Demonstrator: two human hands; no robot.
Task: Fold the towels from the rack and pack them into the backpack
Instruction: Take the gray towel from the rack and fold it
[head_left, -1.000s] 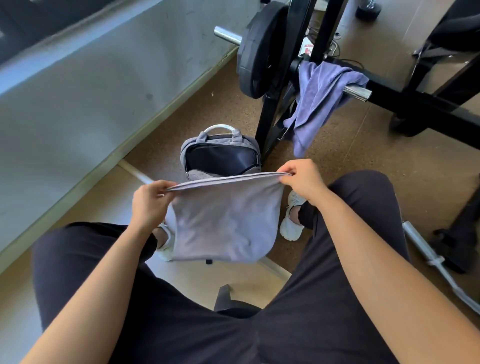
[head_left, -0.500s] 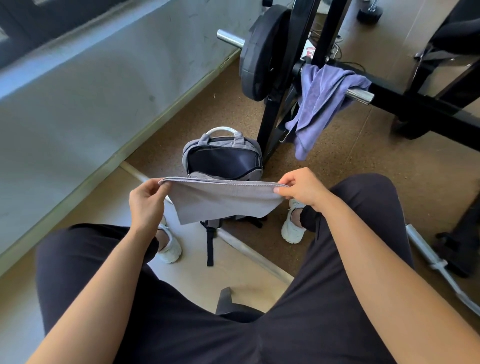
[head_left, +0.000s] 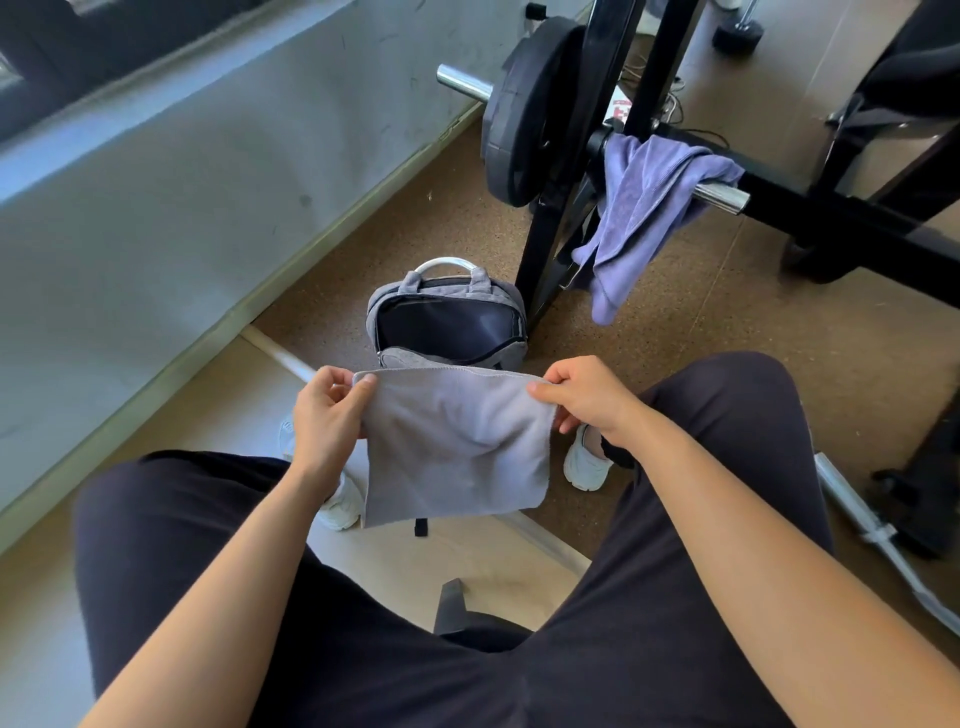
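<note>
A folded grey towel (head_left: 457, 447) hangs between my knees, held by its upper corners. My left hand (head_left: 324, 415) pinches the left corner and my right hand (head_left: 584, 397) pinches the right corner. Just beyond it on the floor stands a grey backpack (head_left: 447, 317), unzipped, its dark inside showing and its lower front hidden by the towel. A purple towel (head_left: 644, 208) is draped over the steel bar of the black weight rack (head_left: 550, 218) at the upper right.
A black weight plate (head_left: 514, 114) sits on the barbell by the rack. A grey wall (head_left: 182, 182) runs along the left. A loose steel bar (head_left: 878, 535) lies on the floor at the right. My legs in dark trousers and white shoes flank the backpack.
Half a second ago the towel was lifted nearly flat, edge-on; it now hangs down again as a square, and my hands have drawn slightly closer together.
</note>
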